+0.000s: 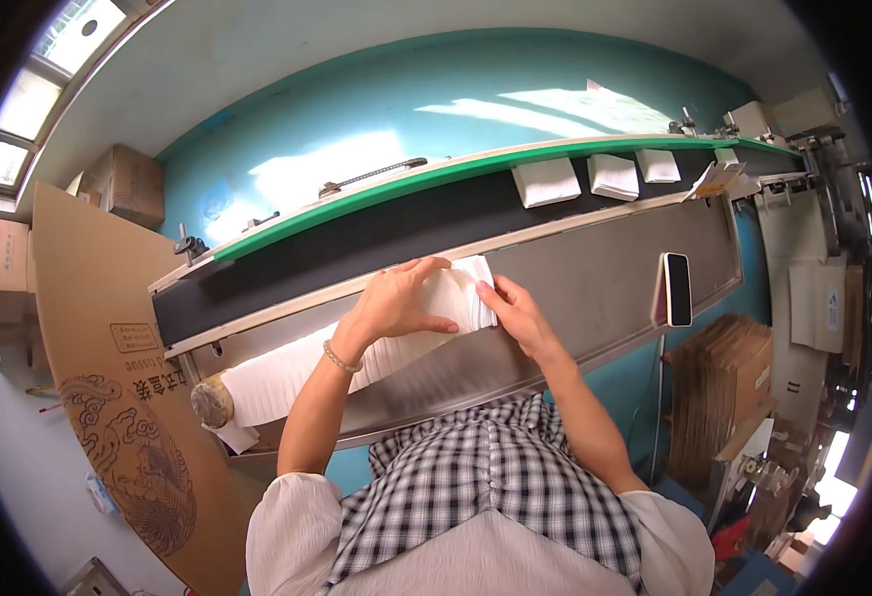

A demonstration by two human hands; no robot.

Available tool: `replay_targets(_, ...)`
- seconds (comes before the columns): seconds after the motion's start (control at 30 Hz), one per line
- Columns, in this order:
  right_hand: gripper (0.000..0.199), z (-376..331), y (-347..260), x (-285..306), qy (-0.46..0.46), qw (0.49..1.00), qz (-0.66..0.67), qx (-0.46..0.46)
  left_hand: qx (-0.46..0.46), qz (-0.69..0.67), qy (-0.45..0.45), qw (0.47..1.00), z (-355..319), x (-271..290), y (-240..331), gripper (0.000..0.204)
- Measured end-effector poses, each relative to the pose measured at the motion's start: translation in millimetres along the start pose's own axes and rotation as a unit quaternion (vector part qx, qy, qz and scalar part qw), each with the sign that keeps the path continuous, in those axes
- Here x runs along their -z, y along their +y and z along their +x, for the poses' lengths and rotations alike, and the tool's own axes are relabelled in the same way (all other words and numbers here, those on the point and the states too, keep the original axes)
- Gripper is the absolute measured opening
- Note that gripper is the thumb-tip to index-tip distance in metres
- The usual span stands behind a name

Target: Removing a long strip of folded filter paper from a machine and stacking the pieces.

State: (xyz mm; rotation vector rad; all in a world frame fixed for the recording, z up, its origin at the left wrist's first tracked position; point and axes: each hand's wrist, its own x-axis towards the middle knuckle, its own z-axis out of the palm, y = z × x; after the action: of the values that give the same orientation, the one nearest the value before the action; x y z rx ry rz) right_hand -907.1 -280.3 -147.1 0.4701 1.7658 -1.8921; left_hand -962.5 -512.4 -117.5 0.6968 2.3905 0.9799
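A long row of folded white tissues [297, 372] lies across the metal tray [595, 258] in front of me. My left hand [396, 303] reaches over the right part of the row, thumb and fingers gripping both sides of it. At the row's right end, my right hand [517, 316] pinches the edge of the last tissues [474, 268], which fan out slightly upward. Part of its grip is hidden behind the tissues. A round brownish block [212, 400] stands against the left end of the row.
Beyond the tray runs a black conveyor belt [356, 226] with a green guard rail, carrying three white tissue stacks [545, 183] on its right. A phone [676, 289] lies on the tray's right side. Large cardboard [88, 328] stands left; flattened cartons [719, 382] stand right.
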Motion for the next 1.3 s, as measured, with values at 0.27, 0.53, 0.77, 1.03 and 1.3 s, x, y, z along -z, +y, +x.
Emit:
replay_targets(0.27,0.035,5,5,-5,-0.007,1.0,0.012,-0.017,-0.026,-0.018,0.036,0.999,-1,-2,-1,0.089)
replay_targets(0.53,0.03,50,-3,7,0.057,0.987,0.139,0.049,-0.01,-0.024,0.026,0.999,-7,0,-2,0.085)
replay_targets(0.77,0.037,13,13,-33,0.013,0.991,-0.078,0.106,-0.022,0.027,0.064,0.997,-15,1,-7,0.091)
replay_targets(1.03,0.023,28,14,0,-0.026,0.993,-0.096,0.058,-0.007,-0.002,0.045,0.999,-18,0,-11,0.091)
replay_targets(1.3,0.043,73,-9,73,0.322,0.939,0.029,0.115,-0.013,-0.03,0.058,0.998,-22,-1,-9,0.087)
